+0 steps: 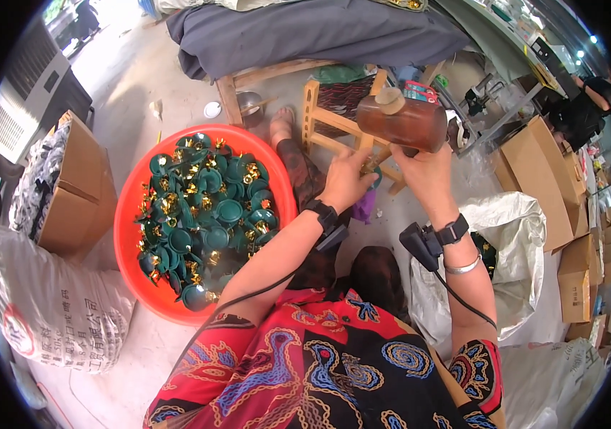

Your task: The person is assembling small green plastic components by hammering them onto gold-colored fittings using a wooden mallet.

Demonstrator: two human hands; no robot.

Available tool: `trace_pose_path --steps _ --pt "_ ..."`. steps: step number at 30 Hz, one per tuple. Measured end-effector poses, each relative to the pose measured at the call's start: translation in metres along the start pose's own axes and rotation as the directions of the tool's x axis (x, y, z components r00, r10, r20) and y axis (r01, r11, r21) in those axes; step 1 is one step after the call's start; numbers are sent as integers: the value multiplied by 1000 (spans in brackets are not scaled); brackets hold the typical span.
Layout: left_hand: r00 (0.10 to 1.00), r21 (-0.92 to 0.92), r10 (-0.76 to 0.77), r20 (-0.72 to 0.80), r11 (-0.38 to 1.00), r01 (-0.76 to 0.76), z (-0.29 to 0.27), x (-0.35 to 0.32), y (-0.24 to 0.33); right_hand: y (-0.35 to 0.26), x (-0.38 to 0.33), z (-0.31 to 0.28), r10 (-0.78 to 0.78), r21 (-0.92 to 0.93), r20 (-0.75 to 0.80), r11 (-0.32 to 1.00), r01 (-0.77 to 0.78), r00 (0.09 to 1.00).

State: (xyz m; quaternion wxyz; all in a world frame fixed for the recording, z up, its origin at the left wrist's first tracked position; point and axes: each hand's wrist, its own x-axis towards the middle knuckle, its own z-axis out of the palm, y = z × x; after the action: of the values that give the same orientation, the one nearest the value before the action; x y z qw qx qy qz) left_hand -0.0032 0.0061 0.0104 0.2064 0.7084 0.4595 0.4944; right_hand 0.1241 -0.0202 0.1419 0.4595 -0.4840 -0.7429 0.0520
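Note:
My right hand [427, 175] is closed around the handle of a brown mallet [413, 127], whose thick cylindrical head is raised above the fingers. The tan end of its handle shows on top of the head. Beside it, lower and to the left, my left hand [348, 177] is closed with fingertips together over a small wooden stand [334, 123]. What it holds is mostly hidden; a bit of green and gold shows by the fingertips. Left of my legs, an orange-red tub [125, 247] holds many dark green cup-shaped pieces [229, 211] with shiny gold fittings.
At my right stands an open white woven sack [524, 236] with green pieces inside. Cardboard boxes [541, 175] line the right side. A full sack [62, 314] and a box of grey material [80, 186] stand at left. A cloth-covered bench [305, 36] crosses the back.

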Motion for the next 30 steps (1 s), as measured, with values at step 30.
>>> trace_pose_path --steps 30 --pt "997 -1 49 68 999 -49 -2 -2 -1 -2 21 -7 153 -38 137 988 -149 979"
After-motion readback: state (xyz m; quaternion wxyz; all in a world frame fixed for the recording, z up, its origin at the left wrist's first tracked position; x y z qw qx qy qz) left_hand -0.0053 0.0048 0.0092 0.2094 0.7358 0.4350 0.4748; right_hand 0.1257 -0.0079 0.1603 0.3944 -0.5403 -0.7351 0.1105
